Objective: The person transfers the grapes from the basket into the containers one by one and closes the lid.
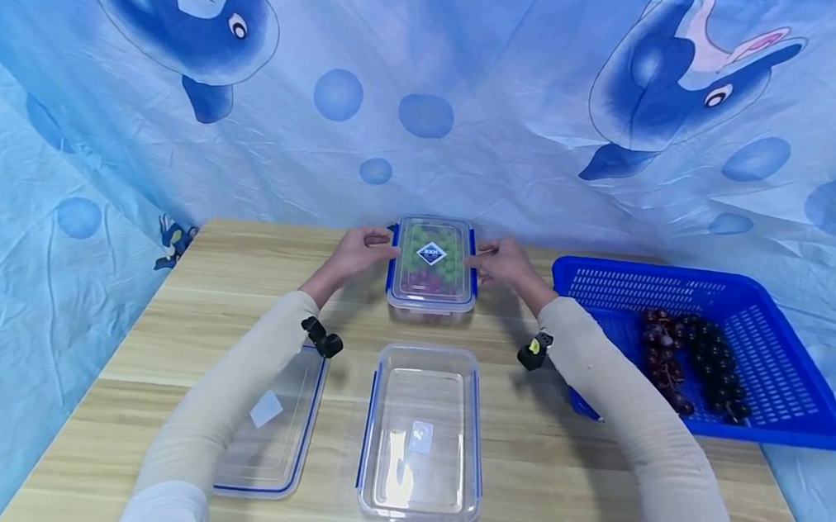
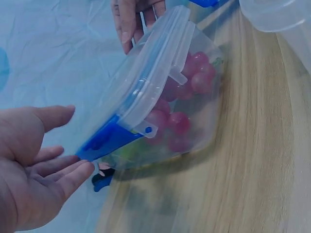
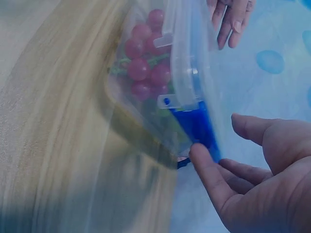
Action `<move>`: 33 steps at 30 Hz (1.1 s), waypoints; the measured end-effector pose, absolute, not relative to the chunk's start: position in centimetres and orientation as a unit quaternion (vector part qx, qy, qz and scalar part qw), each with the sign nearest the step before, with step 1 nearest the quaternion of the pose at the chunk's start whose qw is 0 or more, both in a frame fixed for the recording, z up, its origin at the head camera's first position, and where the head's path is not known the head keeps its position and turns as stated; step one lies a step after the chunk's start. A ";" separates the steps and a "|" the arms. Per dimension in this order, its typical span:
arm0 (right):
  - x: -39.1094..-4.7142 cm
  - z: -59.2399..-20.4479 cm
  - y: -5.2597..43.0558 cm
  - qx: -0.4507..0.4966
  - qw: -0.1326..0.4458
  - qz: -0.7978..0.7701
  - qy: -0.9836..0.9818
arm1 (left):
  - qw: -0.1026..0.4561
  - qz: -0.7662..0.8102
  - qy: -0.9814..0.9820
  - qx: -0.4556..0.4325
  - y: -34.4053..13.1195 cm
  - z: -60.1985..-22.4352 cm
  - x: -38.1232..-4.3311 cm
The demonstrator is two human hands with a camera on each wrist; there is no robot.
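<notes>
A clear lidded food container (image 1: 433,283) with green and red grapes (image 2: 197,80) inside stands at the far edge of the table. Its lid has blue side latches (image 3: 198,124) and a diamond-shaped label. My left hand (image 1: 364,250) is at its left side, fingers extended and fingertips by the latch (image 2: 109,141). On the opposite side, my right hand (image 1: 505,264) has its fingertips against the other latch, thumb held apart. Both hands have their fingers loosely spread, not curled round the container.
An uncovered clear container (image 1: 413,493) sits at the table's front middle. Left of it lies a clear lid (image 1: 274,456) with a blue seal, partly under the left forearm. To the right, a blue basket (image 1: 776,342) holds dark red grapes (image 1: 660,348) and black grapes (image 1: 715,366).
</notes>
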State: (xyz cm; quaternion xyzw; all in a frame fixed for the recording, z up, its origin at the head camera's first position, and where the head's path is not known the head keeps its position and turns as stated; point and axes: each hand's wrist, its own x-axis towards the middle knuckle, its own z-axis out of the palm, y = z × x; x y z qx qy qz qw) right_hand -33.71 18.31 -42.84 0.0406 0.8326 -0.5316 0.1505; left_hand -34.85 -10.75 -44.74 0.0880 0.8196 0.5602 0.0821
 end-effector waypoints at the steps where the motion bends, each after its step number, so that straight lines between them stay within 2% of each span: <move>1: -33.5 -42.5 18.3 0.040 0.151 -0.532 0.832 | 0.080 0.558 0.820 0.095 -10.9 -44.5 -34.8; 10: -30.5 -39.1 19.0 -0.003 0.135 -0.517 0.845 | 0.045 0.517 0.839 0.166 -12.0 -42.5 -31.8; 20: -23.3 -37.3 19.8 -0.074 0.065 -0.437 0.894 | 0.009 0.452 0.871 0.190 -12.3 -41.0 -24.1; 33: -15.3 -38.2 21.7 -0.121 -0.016 -0.445 0.887 | 0.010 0.369 0.899 0.236 -13.8 -42.9 -15.1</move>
